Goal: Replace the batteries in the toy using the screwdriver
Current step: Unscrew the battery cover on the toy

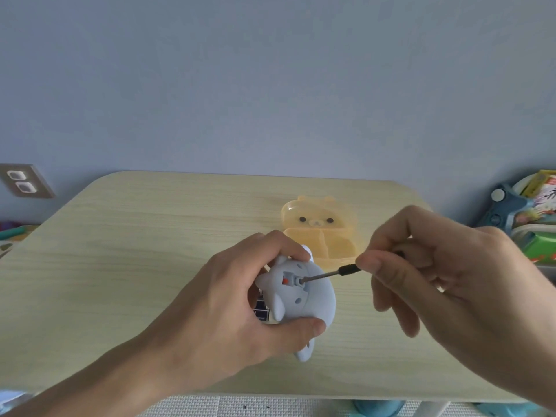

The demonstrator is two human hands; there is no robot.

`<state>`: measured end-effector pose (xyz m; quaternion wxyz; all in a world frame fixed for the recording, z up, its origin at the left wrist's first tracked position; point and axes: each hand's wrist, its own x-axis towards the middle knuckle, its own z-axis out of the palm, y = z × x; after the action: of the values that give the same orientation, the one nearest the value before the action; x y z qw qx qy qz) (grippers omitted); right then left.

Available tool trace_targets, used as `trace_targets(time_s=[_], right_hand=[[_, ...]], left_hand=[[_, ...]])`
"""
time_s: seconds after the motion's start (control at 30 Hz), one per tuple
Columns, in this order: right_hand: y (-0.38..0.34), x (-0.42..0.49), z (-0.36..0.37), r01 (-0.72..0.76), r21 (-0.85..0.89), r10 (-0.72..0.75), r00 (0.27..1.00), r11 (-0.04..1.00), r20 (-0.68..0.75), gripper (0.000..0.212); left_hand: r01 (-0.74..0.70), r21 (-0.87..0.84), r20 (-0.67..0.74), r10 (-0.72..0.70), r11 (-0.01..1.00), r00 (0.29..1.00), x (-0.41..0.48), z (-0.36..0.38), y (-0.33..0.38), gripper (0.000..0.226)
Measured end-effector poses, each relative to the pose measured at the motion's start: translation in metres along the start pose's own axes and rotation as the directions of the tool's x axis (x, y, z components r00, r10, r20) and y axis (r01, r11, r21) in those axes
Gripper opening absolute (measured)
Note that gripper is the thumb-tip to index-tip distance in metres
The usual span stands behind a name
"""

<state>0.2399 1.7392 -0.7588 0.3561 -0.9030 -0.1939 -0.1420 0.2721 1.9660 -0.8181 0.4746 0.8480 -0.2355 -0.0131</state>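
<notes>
A small pale-blue animal toy (316, 299) is held belly-up over the wooden table (135, 266). My left hand (228, 305) wraps around it, thumb below and fingers over its far side. Its underside shows a grey switch panel with a red-orange spot and a screw recess. My right hand (445, 284) pinches a slim screwdriver (334, 272) with a black grip and a metal shaft. The tip sits in the recess on the toy's underside. Dark packaging, possibly batteries (261, 310), peeks out beneath the toy, mostly hidden by my left hand.
An orange translucent bear-face box (322, 233) with divided compartments lies open just behind the toy. Toys and colourful clutter (529, 212) crowd the right edge beyond the table. A wall outlet (24, 185) is at the left. The table's near edge runs below my wrists.
</notes>
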Motion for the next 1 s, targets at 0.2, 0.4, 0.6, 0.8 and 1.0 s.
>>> trace_targets(time_s=[0.2, 0.4, 0.6, 0.8, 1.0], right_hand=[[0.01, -0.007, 0.009, -0.027, -0.126, 0.013, 0.994, 0.992, -0.112, 0.036], [0.008, -0.008, 0.004, -0.004, 0.048, 0.004, 1.0, 0.999, -0.005, 0.019], [0.008, -0.008, 0.004, 0.028, 0.049, -0.028, 1.0, 0.998, 0.001, 0.002], [0.014, -0.008, -0.003, 0.068, -0.217, -0.027, 0.981, 0.974, 0.19, 0.031], [0.062, -0.004, -0.028, -0.009, -0.289, 0.046, 0.992, 0.957, 0.121, 0.012]], left_hand=[[-0.006, 0.025, 0.009, 0.006, 1.0, 1.0, 0.002, 0.007, 0.0, 0.049], [0.007, 0.05, -0.008, -0.007, 0.999, 1.0, 0.001, 0.005, -0.001, 0.05], [-0.015, 0.057, -0.021, 0.016, 0.998, 1.0, 0.002, 0.003, -0.001, 0.05], [-0.005, 0.053, -0.006, 0.005, 0.999, 1.0, 0.002, 0.004, -0.001, 0.049], [0.027, 0.003, -0.032, -0.026, 1.0, 0.999, 0.004, 0.003, -0.003, 0.05]])
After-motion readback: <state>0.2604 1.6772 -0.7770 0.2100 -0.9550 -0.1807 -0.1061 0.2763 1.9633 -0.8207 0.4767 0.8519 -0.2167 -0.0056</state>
